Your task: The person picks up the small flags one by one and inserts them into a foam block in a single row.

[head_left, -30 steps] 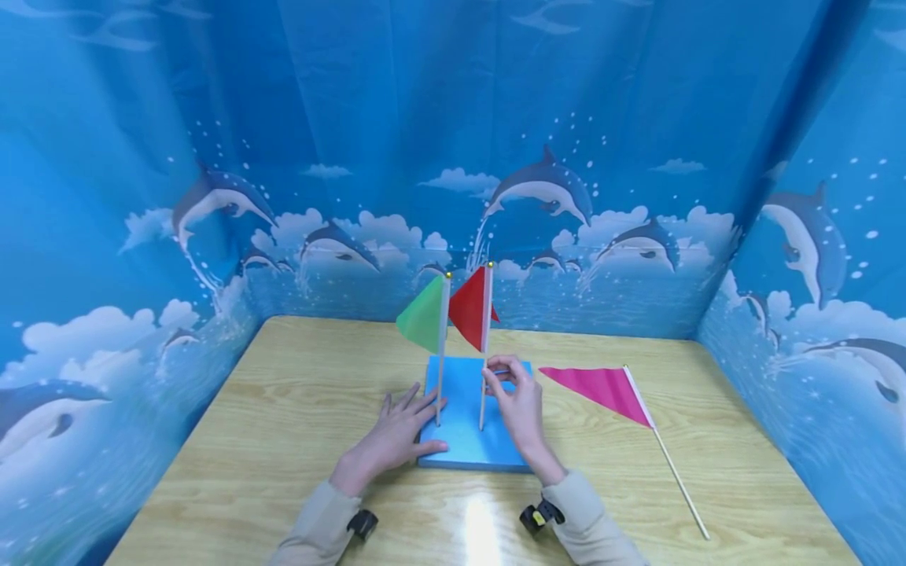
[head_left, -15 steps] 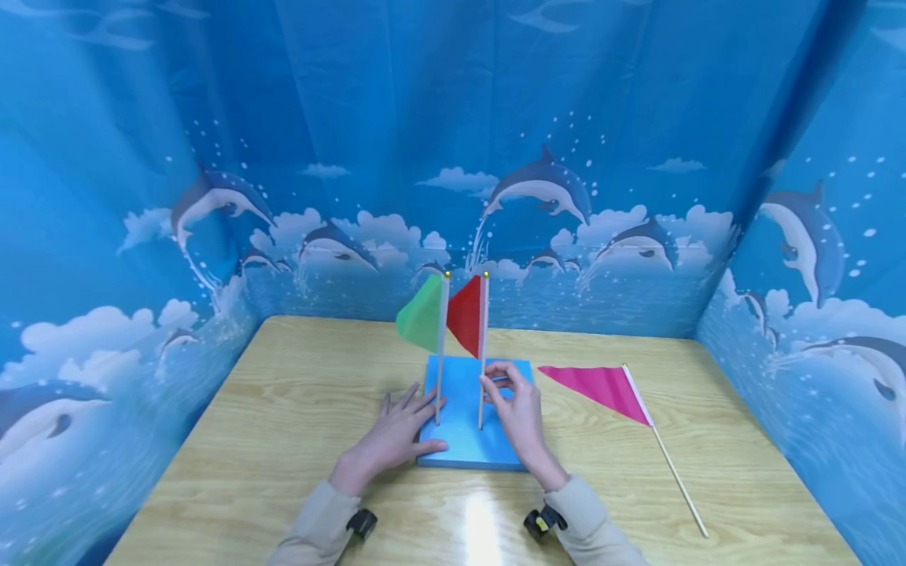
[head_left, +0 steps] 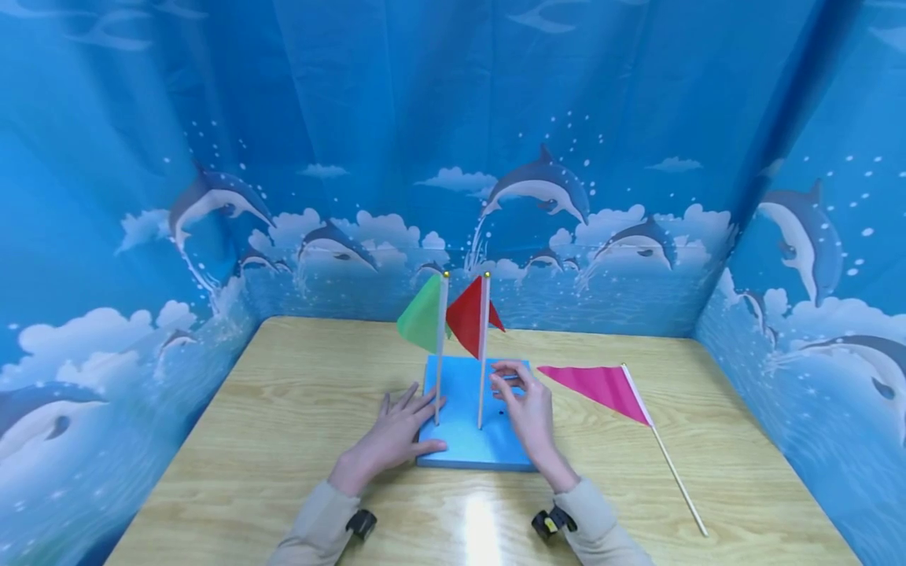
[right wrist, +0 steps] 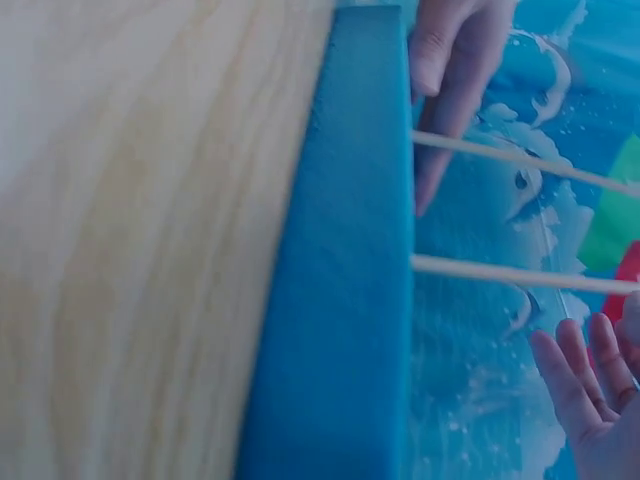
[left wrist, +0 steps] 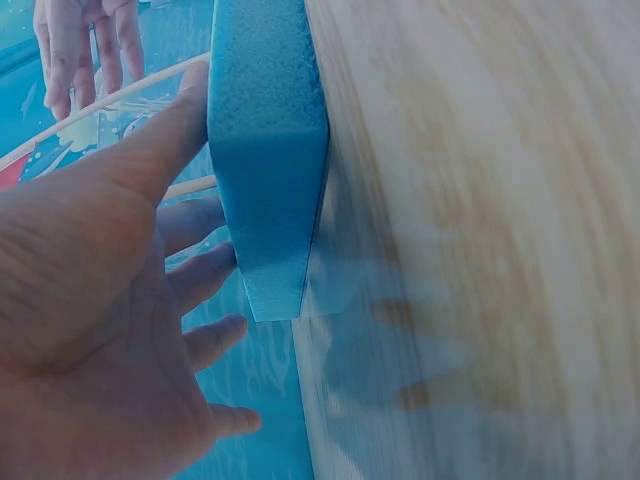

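A blue foam board [head_left: 460,452] lies on the table with two flags standing upright in it. The green flag [head_left: 421,316] is on the left and the red flag [head_left: 467,318] beside it. My left hand [head_left: 389,436] rests spread on the board's left side, fingers by the green flag's stick; in the left wrist view its thumb [left wrist: 180,130] lies along the board's top. My right hand [head_left: 527,409] hovers over the right part of the board, just right of the red flag's stick [head_left: 482,393], holding nothing. Its fingers [right wrist: 565,380] look loosely extended in the right wrist view.
A pink flag [head_left: 602,389] on a thin stick lies flat on the wooden table [head_left: 297,377], right of the board. A small dark hole [head_left: 501,413] shows in the board near my right hand. Blue dolphin-print curtains [head_left: 425,157] surround the table.
The red flag has gone lower and now stands by itself. My right hand has let go of its stick and shifted slightly right. The left hand stays in place.
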Demonstrator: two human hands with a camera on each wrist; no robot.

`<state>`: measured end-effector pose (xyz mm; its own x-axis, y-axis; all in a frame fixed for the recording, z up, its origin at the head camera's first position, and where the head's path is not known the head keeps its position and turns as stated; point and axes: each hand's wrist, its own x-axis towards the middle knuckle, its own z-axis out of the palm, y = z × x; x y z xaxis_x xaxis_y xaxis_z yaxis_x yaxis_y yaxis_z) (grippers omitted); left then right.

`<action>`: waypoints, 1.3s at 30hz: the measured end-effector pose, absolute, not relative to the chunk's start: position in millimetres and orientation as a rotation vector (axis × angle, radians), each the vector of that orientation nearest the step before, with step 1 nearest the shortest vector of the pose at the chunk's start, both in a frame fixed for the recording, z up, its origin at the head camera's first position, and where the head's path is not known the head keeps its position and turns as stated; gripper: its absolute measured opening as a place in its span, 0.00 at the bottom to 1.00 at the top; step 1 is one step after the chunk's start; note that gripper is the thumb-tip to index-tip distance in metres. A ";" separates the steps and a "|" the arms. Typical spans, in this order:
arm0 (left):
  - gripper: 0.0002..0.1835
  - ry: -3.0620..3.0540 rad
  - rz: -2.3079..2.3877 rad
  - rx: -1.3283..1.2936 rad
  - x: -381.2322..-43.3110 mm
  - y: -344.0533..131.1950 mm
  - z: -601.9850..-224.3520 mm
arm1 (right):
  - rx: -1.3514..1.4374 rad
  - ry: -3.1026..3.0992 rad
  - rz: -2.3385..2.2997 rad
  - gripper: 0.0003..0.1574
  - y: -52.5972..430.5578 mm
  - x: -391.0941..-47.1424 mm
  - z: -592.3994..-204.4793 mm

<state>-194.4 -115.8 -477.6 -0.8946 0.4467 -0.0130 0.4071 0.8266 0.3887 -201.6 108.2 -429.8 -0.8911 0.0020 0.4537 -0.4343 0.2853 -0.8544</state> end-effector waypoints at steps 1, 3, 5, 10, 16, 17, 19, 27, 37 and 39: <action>0.41 2.901 0.589 0.685 -194.2 -116.0 -477.8 | 0.386 -2.192 1.628 0.12 111.8 -201.5 -428.1; 0.41 2.898 0.604 0.690 -194.2 -116.2 -478.1 | 0.379 -2.184 1.618 0.12 121.4 -202.7 -425.4; 0.41 2.899 0.603 0.688 -194.2 -116.0 -479.1 | 0.356 -2.172 1.614 0.13 132.6 -204.7 -423.0; 0.41 2.906 0.584 0.670 -195.9 -114.9 -481.7 | 0.238 -2.135 1.623 0.15 168.9 -214.6 -428.7; 0.41 2.905 0.603 0.695 -195.4 -116.1 -481.8 | 0.066 -2.264 1.335 0.16 223.6 -225.2 -443.4; 0.41 2.903 0.609 0.700 -195.2 -116.5 -481.6 | 0.040 -2.301 1.280 0.16 232.0 -224.9 -443.3; 0.41 2.902 0.619 0.712 -194.7 -117.1 -481.6 | -0.005 -2.380 1.169 0.17 248.5 -223.4 -442.8; 0.40 2.901 0.627 0.732 -193.5 -117.8 -481.9 | -0.115 -2.587 0.939 0.21 302.1 -213.4 -442.6; 0.40 2.897 0.642 0.753 -192.7 -118.5 -481.8 | -0.186 -2.834 0.844 0.23 342.4 -201.0 -454.2; 0.40 2.898 0.644 0.749 -192.9 -118.6 -481.8 | -0.159 -2.895 0.792 0.24 348.1 -199.5 -457.1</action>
